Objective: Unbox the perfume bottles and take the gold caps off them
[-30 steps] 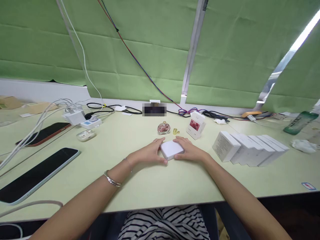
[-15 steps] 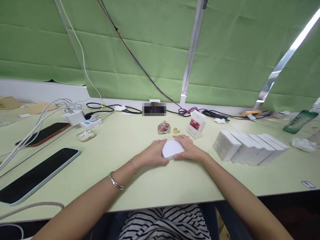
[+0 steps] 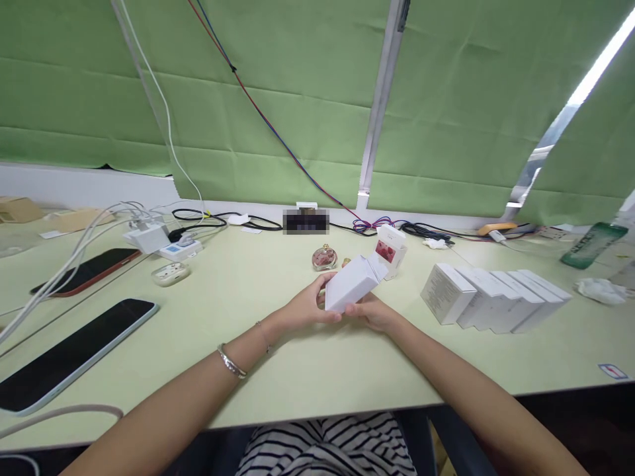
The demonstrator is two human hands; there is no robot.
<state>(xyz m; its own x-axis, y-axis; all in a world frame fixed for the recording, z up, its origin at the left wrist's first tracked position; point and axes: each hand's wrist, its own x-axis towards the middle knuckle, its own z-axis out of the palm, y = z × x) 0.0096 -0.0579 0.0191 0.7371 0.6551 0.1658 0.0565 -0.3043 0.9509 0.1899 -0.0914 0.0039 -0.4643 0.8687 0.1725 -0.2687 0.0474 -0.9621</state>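
A white cardboard box, its end flaps raised at the upper right, is held tilted above the table between both my hands. My left hand grips its left end, thumb at the bottom corner. Under and along its lower right side, my right hand is closed on it. Just behind stands a round glass perfume bottle with pinkish contents. A small gold cap shows partly behind the box. Another white box, with a red picture and its top flap up, stands to the right.
Several white boxes lean in a row at the right. A green bottle lies beyond them. Phones, an earbud case and a power strip with cables occupy the left. More cables run along the back.
The white box has been turned and tipped up, so its long side and open flaps now show. My right hand has shifted lower, beneath it.
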